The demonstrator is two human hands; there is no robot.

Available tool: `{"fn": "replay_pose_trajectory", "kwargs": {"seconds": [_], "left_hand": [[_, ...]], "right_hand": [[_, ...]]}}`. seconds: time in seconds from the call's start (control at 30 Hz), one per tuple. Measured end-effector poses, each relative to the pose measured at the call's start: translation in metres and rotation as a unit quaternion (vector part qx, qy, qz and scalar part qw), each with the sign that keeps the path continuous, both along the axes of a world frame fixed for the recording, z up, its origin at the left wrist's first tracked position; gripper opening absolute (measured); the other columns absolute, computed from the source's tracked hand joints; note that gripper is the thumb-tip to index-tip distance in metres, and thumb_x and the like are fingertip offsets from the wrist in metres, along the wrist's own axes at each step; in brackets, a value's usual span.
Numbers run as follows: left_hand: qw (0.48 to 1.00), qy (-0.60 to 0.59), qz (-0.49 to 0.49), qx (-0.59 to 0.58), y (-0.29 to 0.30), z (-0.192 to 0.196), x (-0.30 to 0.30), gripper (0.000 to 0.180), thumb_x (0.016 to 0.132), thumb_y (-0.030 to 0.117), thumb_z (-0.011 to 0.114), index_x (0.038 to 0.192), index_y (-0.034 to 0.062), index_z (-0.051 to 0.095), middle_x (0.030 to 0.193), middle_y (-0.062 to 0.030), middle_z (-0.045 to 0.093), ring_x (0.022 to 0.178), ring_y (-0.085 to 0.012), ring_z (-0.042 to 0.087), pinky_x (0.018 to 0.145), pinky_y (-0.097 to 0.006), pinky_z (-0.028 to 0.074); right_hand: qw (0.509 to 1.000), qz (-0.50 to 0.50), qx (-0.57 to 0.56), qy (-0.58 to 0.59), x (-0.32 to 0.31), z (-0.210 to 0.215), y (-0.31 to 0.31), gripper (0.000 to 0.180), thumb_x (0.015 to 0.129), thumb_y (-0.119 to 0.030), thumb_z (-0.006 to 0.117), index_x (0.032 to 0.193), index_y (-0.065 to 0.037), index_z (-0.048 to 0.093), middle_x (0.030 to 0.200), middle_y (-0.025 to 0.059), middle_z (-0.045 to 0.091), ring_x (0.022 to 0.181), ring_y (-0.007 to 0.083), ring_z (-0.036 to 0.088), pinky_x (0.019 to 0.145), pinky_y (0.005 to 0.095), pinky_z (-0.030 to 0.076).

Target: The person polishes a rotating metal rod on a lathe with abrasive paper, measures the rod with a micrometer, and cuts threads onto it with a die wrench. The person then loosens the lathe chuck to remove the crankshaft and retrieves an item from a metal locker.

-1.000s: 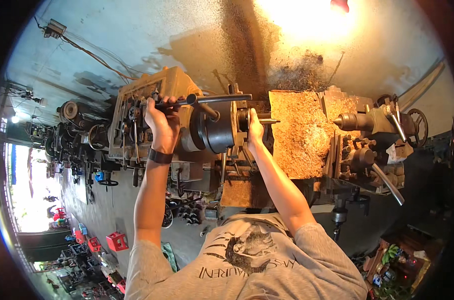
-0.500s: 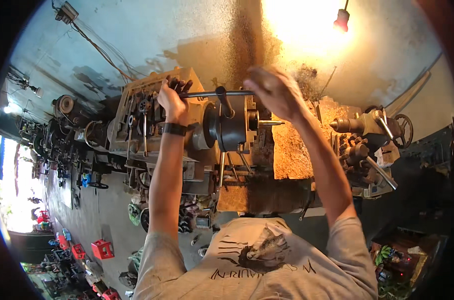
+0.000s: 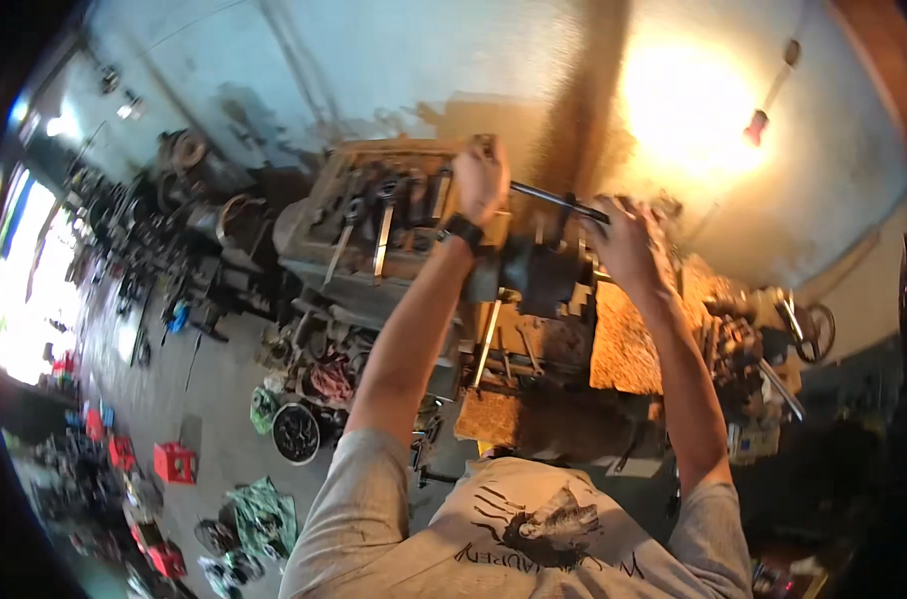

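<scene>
A lathe chuck (image 3: 551, 282), dark and round, sits in front of the headstock. Above it is a T-shaped chuck key, its long dark crossbar (image 3: 545, 194) sloping down to the right. My left hand (image 3: 481, 182), with a black band on the wrist, is closed around the bar's left end. At the other end, my right hand (image 3: 625, 245) has its fingers curled over the bar. The key's socket end is hard to make out against the dark chuck.
Several wrenches (image 3: 384, 235) and other tools lie on the headstock top. A brownish board (image 3: 625, 339) covers the bed right of the chuck, with the tailstock handwheel (image 3: 821, 332) beyond. A lit bulb (image 3: 756, 127) hangs by the wall. A bucket (image 3: 297, 433) and red stool (image 3: 175, 463) stand on the floor.
The view has swung, so the lathe sits further right. The bar has tilted down at its right end. My right hand has come down onto that end, and my left fingers have closed.
</scene>
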State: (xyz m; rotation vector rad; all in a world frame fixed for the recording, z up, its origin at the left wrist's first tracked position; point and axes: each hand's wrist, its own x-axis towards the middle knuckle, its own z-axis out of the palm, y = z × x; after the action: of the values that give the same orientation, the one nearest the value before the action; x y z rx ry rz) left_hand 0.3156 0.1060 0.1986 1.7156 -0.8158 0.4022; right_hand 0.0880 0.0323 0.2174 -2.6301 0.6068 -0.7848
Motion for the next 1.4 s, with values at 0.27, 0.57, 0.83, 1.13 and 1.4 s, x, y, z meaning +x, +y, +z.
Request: {"fn": "replay_pose_trajectory", "kwargs": {"seconds": [0.27,0.57,0.83,1.13,1.4], "left_hand": [[0.989,-0.112,0.096,-0.017,0.184,0.016,0.006,0.012,0.086,0.012,0.063,0.094,0.0017,0.063,0.083,-0.0133,0.06,0.08,-0.0293,0.058,0.069,-0.037,0.046],[0.923,-0.043,0.173,0.341,0.238,-0.025,0.061,0.021,0.08,0.02,0.064,0.085,0.0,0.061,0.088,-0.0163,0.06,0.091,-0.0347,0.058,0.075,-0.045,0.047],[0.921,-0.128,0.238,0.282,0.244,-0.023,0.043,0.017,0.081,0.016,0.062,0.081,-0.0006,0.057,0.088,-0.0182,0.058,0.083,-0.0358,0.059,0.068,-0.045,0.048],[0.949,0.233,-0.208,0.038,0.224,0.026,-0.138,0.012,0.089,0.008,0.058,0.092,-0.0034,0.062,0.07,-0.0042,0.062,0.059,-0.006,0.052,0.051,-0.023,0.038],[0.927,0.303,-0.217,0.038,0.121,-0.076,-0.277,0.013,0.076,-0.001,0.069,0.087,0.0,0.062,0.075,-0.007,0.065,0.066,-0.0104,0.059,0.062,-0.026,0.047]], "right_hand": [[0.963,0.19,0.081,-0.171,-0.051,0.055,0.128,0.012,0.081,-0.001,0.063,0.092,0.003,0.066,0.105,0.0159,0.063,0.094,0.0275,0.064,0.079,0.0344,0.051],[0.93,0.257,0.236,-0.112,-0.049,0.022,0.161,0.014,0.08,0.002,0.064,0.093,0.002,0.065,0.097,0.013,0.065,0.087,0.0259,0.065,0.073,0.0319,0.052],[0.931,0.268,0.236,-0.072,-0.075,0.005,0.164,0.016,0.08,0.001,0.065,0.096,0.001,0.065,0.094,0.0136,0.065,0.079,0.0273,0.065,0.067,0.0331,0.051],[0.912,0.141,0.372,-0.098,-0.124,-0.031,0.134,0.013,0.083,0.0,0.063,0.096,0.0,0.065,0.087,0.0088,0.068,0.076,0.0147,0.066,0.066,0.0245,0.051],[0.893,-0.006,0.404,-0.196,-0.154,-0.071,0.097,0.032,0.087,-0.01,0.065,0.115,0.001,0.056,0.09,0.0084,0.068,0.08,0.012,0.064,0.073,0.0252,0.051]]}}
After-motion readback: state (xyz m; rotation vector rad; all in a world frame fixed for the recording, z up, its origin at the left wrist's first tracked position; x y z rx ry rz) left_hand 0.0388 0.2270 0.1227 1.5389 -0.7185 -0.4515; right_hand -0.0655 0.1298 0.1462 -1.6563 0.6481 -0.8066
